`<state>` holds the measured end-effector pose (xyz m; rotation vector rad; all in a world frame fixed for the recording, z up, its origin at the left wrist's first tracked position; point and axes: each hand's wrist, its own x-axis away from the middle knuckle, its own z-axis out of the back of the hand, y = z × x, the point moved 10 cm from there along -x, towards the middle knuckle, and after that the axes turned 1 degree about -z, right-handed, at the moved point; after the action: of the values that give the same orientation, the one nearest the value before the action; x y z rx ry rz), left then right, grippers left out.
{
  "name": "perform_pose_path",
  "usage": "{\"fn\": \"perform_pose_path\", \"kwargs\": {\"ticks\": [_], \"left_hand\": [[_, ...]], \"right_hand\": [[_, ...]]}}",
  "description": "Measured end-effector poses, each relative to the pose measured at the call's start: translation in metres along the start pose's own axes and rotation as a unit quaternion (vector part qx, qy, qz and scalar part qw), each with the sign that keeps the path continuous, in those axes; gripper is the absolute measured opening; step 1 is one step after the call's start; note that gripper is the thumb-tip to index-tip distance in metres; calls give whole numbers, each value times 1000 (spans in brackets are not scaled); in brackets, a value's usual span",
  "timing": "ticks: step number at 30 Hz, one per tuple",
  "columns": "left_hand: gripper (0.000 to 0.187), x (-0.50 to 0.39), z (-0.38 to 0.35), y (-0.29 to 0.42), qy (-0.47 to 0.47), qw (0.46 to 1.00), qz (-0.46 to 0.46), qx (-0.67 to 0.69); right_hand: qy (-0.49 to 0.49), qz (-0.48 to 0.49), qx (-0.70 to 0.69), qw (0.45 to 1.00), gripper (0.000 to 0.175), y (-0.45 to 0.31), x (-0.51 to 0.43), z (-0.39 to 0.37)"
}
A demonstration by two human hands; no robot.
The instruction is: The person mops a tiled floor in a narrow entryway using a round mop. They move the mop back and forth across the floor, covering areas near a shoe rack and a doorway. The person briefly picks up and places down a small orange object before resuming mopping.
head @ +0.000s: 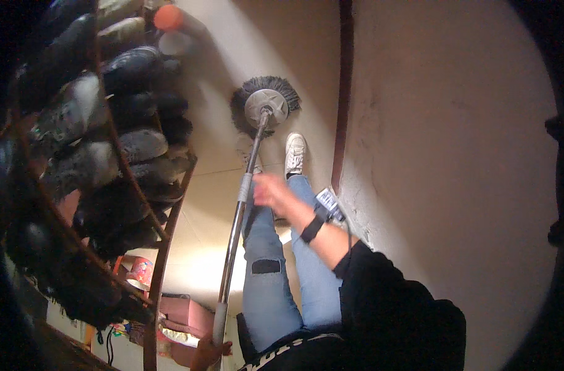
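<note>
A round mop [265,109] with a grey fringe and a pale plastic disc head rests on the floor ahead of my feet. Its metal pole [233,241] slants down towards me, with a grey sleeve partway along. At the bottom of the view, my left hand [210,350] is wrapped around the light grip at the pole's upper end. My right hand [275,192], blurred, is at the right side of the grey sleeve. Whether its fingers close on the pole cannot be made out. A black strap with a small device [329,201] sits on my right wrist.
A metal rack [170,218] packed with shoes [138,143] stands on the left. Pink boxes [187,315] lie low beside it. An orange round object [168,17] is near the rack's far end. A plain wall [448,139] with a dark red baseboard [344,92] runs along the right.
</note>
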<state>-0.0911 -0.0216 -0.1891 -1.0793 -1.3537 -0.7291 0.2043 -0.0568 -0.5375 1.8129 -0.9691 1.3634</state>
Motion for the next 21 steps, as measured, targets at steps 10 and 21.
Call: {"fn": "perform_pose_path", "kwargs": {"ticks": [10,21], "left_hand": [[32,66,22,-47,10,992,-70,-107],[40,-11,-27,44,-12,968,-174,182]], "right_hand": [[37,-76,11,996,33,157,86,-112],[109,185,156,964,26,-57,25,-72]]}}
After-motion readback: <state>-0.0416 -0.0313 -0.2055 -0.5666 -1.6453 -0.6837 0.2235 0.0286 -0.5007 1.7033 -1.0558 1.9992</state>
